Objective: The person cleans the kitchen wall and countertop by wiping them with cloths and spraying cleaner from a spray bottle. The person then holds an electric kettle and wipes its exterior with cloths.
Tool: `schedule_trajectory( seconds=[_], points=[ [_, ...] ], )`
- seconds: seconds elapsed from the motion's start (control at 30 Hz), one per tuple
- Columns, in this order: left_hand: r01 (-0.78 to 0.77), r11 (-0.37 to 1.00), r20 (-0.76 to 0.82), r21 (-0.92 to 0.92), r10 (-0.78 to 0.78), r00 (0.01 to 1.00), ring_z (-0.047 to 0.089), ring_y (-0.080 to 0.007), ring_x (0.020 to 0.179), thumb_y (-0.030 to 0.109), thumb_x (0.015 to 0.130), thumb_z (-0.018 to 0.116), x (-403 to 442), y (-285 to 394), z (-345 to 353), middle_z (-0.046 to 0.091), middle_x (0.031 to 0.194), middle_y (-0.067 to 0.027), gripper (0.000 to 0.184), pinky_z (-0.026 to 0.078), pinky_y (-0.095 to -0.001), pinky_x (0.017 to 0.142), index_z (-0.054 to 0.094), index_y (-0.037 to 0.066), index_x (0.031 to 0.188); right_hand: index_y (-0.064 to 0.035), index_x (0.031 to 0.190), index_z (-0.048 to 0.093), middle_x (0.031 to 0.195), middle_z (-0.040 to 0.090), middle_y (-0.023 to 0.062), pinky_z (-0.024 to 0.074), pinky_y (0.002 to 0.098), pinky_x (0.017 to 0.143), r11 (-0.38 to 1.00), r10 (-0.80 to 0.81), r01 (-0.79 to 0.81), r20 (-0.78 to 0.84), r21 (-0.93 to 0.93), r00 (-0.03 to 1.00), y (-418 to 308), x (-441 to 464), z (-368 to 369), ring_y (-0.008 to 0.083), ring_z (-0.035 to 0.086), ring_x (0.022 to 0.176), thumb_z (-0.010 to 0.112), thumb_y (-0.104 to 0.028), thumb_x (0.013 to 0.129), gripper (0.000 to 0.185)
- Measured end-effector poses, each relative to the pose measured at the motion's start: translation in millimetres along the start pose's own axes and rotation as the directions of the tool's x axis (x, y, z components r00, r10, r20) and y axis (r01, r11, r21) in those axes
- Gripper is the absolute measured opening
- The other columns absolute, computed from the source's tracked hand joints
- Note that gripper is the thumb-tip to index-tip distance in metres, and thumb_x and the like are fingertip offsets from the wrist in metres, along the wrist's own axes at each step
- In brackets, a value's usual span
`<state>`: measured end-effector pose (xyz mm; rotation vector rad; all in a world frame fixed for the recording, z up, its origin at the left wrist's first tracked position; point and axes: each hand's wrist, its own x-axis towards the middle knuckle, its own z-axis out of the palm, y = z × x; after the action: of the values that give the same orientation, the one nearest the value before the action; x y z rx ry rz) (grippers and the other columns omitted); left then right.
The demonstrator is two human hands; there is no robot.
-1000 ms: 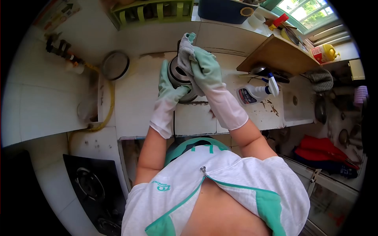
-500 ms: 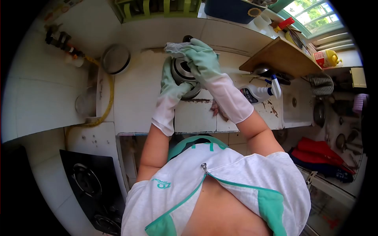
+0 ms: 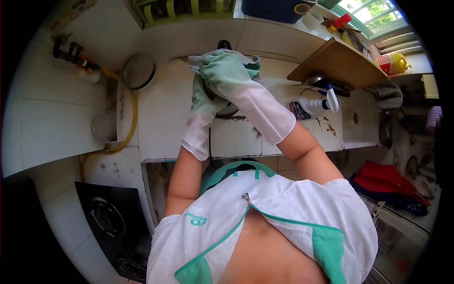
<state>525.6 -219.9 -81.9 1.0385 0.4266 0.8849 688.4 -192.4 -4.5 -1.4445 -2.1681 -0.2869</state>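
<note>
A dark metal pot-like appliance stands on the white tiled counter, mostly covered by my gloved hands. My left hand, in a green and white rubber glove, is wrapped round its left side. Over its top, my right hand in a matching glove presses a grey cloth, whose folds stick out on both sides of the fingers. A black handle or knob shows beyond the cloth. The right fingertips are hidden in the cloth.
A spray bottle lies to the right, below a leaning wooden board. Beyond are a sink and a dish rack. A round lid and a yellow hose are at left, a black stove at lower left.
My right hand has moved left with the cloth, from the appliance's right side to over its top. The left hand has stayed on the appliance's side.
</note>
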Motion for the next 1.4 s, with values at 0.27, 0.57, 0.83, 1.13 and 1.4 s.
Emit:
schedule_trajectory(
  seconds=[0.27, 0.57, 0.83, 1.13, 1.4],
  points=[
    [0.242, 0.916, -0.004, -0.32, -0.257, 0.966, 0.054, -0.0172, 0.11, 0.012, 0.09, 0.056, -15.8, 31.2, 18.7, 0.055, 0.125, -0.008, 0.051, 0.044, -0.03, 0.096, 0.042, 0.002, 0.138, -0.0076, 0.079, 0.068, 0.085, 0.066, 0.0046, 0.0512, 0.0349, 0.078, 0.965, -0.169, 0.191, -0.131, 0.181, 0.977, -18.4, -40.0, -26.0, 0.0244, 0.064, 0.084, 0.067, -0.016, 0.059, 0.022],
    [0.129, 0.889, -0.177, 0.44, -0.055, 0.983, 0.046, -0.0269, 0.127, 0.002, 0.064, 0.07, 31.4, 31.9, 27.1, 0.043, 0.14, -0.017, 0.102, 0.039, -0.032, 0.104, 0.017, 0.001, 0.152, -0.0055, 0.096, 0.07, 0.102, 0.069, 0.0117, 0.0527, 0.0331, 0.075, 0.841, 0.359, -0.205, -0.232, 0.5, 0.904, 10.6, -48.4, -56.9, 0.0284, 0.067, 0.087, 0.059, 0.007, 0.067, 0.033],
    [0.127, 0.906, -0.127, 0.404, -0.082, 0.989, 0.05, -0.0249, 0.123, 0.002, 0.064, 0.068, 32.9, 33.7, 25.2, 0.046, 0.138, -0.0178, 0.102, 0.04, -0.0315, 0.102, 0.014, -0.002, 0.151, -0.0113, 0.099, 0.073, 0.099, 0.07, 0.0089, 0.0495, 0.038, 0.083, 0.972, 0.195, -0.195, 0.013, 0.129, 0.981, 30.4, -17.7, -21.9, 0.032, 0.063, 0.09, 0.066, 0.003, 0.066, 0.036],
    [0.156, 0.912, -0.176, 0.378, -0.095, 0.98, 0.056, -0.025, 0.113, 0.001, 0.065, 0.067, 30.1, 44.2, 35.7, 0.053, 0.129, -0.0168, 0.1, 0.046, -0.0308, 0.095, 0.016, -0.002, 0.151, -0.0068, 0.088, 0.072, 0.094, 0.071, 0.0088, 0.0523, 0.0346, 0.076, 0.953, 0.16, -0.08, -0.259, 0.294, 0.953, -5.5, -62.5, -27.4, 0.0281, 0.067, 0.083, 0.064, 0.005, 0.064, 0.028],
    [0.195, 0.907, -0.199, 0.374, -0.127, 0.972, 0.057, -0.025, 0.113, 0.003, 0.064, 0.068, 32.4, 46.3, 35.5, 0.053, 0.129, -0.0165, 0.102, 0.046, -0.0306, 0.095, 0.016, -0.002, 0.151, -0.0133, 0.093, 0.067, 0.087, 0.065, 0.0011, 0.054, 0.0358, 0.065, 0.957, 0.284, -0.283, 0.021, -0.057, 0.958, -35.1, -24.5, -22.7, 0.0245, 0.066, 0.081, 0.068, -0.009, 0.063, 0.03]
  ],
)
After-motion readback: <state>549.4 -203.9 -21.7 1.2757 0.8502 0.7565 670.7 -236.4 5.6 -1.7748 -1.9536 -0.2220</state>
